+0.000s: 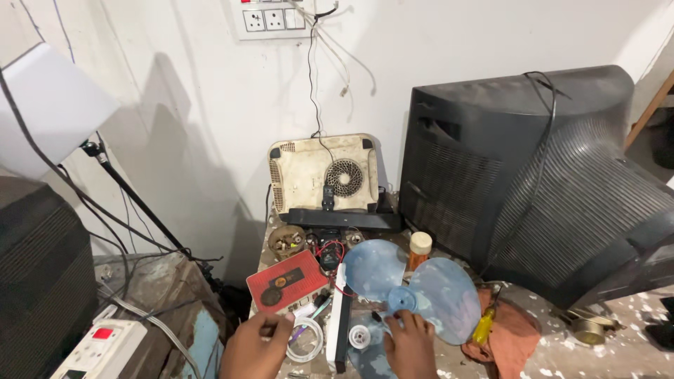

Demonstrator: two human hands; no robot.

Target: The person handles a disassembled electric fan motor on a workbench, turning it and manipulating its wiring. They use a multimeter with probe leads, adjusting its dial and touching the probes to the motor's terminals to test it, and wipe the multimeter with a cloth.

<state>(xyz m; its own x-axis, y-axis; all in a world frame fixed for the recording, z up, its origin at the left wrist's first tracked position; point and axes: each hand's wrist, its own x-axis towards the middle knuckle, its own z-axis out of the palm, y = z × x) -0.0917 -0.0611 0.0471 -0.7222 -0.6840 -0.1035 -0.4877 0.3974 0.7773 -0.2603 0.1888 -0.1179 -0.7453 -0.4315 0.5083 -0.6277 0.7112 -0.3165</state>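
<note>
On cluttered bench (632, 351), fan blade (411, 288) lies flat, hub (401, 300) toward hands.

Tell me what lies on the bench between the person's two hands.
In the head view, between the left hand and the right hand on the blue fan blade lie a white wire coil, a black-and-white bar and a white ring.

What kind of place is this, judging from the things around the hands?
Probably a small electronics repair bench. An old tube television stands with its back outward, a worn induction cooker leans on the wall, and the right hand touches a loose blue fan blade.
</note>
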